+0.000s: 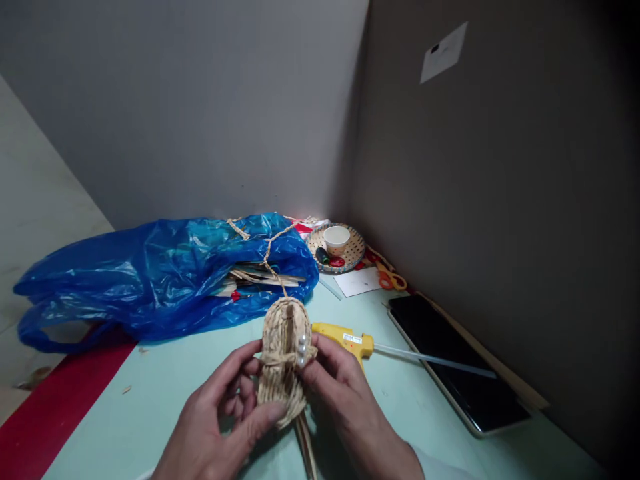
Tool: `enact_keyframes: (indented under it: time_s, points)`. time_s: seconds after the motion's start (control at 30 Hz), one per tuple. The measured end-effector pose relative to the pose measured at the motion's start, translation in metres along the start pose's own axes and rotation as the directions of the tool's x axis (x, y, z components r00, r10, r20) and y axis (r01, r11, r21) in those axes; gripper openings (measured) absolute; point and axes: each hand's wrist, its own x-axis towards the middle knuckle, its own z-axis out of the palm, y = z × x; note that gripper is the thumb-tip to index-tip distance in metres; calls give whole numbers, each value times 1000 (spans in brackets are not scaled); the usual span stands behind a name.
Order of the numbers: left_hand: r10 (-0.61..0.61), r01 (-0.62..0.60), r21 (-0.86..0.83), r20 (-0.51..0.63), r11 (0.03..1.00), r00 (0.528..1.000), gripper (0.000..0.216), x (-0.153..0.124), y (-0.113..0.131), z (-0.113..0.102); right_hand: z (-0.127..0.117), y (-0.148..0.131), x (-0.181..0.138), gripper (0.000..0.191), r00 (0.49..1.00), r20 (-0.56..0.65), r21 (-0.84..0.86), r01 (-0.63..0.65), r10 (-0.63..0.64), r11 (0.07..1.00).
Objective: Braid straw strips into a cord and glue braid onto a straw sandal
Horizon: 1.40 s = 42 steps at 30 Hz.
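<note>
Between my hands stands a small oval woven straw piece (284, 333), with a dark lengthwise hollow and a band across its middle. White pearl-like beads (302, 347) sit along its right edge. My left hand (225, 400) grips its left side, the thumb pressed near the bottom. On the right side, the fingers of my right hand (345, 387) pinch the straw piece by the beads and the band's end. A braided straw cord (268, 257) runs up from its top onto the blue bag. Loose straw strips (305, 443) hang below. Just behind my right hand lies a yellow glue gun (345, 335).
A blue plastic bag (165, 267) with straw strips fills the back left. A woven tray (357, 248) holds a white cup (337, 237). Orange scissors (391, 277) and a white card (359, 282) lie nearby. A glue stick (430, 359) from the gun crosses a phone-like black device (460, 360).
</note>
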Motion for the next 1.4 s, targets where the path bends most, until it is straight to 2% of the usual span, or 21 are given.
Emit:
enact_keyframes:
  time_s: [0.07,0.17,0.3,0.4,0.5,0.7,0.83,0.93,1.03,1.4]
  points:
    - [31,-30,34,-23,999,999,55,5,-1,-5,-5,2,4,20,998,-53,36,-15,17,999]
    - [61,-57,40,-96,998,994,42,10,1,-14,-9,3,6,16,993,-109,40,-34,38,999]
    - [177,-138,176,-226,975,958,28,10,5,-19,-6,0,4,17,995,-89,-1,-34,33,999]
    - [236,-186,243,-194,952,952,28,7,6,-13,-2,-2,1,17,999,-37,-41,-32,30,999]
    - [244,-201,254,-147,946,959,28,5,6,-6,0,-3,-1,20,999,19,-60,-31,32,998]
    - [220,-198,133,-176,971,959,25,3,5,3,3,-2,-3,26,996,68,-47,-46,49,998]
    - [182,-178,39,-234,983,955,37,2,2,5,4,2,-4,29,998,65,-74,-17,22,997]
    - [122,-133,-41,-205,990,971,47,2,1,4,5,1,-6,29,998,55,-170,-6,15,985]
    - [68,-88,-121,-162,989,985,50,1,3,4,6,-2,-8,27,998,66,-182,1,11,983]
    - [-54,19,-235,-144,972,988,53,-5,0,1,7,2,-15,26,999,47,-347,42,-28,937]
